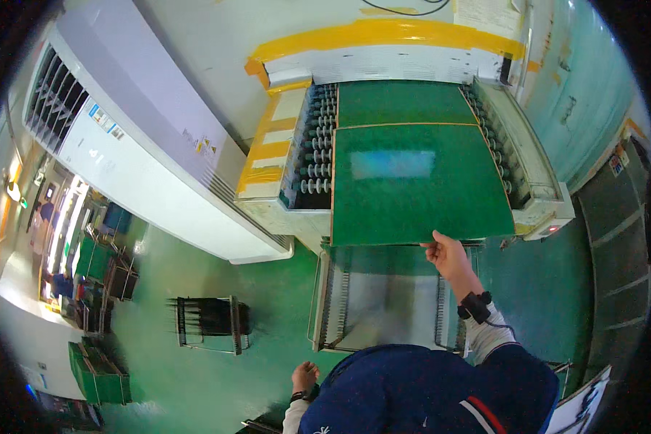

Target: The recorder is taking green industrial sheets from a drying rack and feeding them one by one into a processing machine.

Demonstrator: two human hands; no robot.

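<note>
At the near edge of the roller conveyor (307, 155), the right hand (447, 254) has its grip pinched on the green panel's (412, 188) front edge; draw it level and straight toward the slotted rack (383, 296) below. The left hand (304, 377) hangs loosely curled, empty.

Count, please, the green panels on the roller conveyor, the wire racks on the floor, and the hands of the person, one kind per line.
Green panels on the roller conveyor: 2 (near panel, far panel)
Wire racks: 2 (rack below the panel, dark rack)
Hands: 2 (right hand, left hand)
Total: 6
</note>
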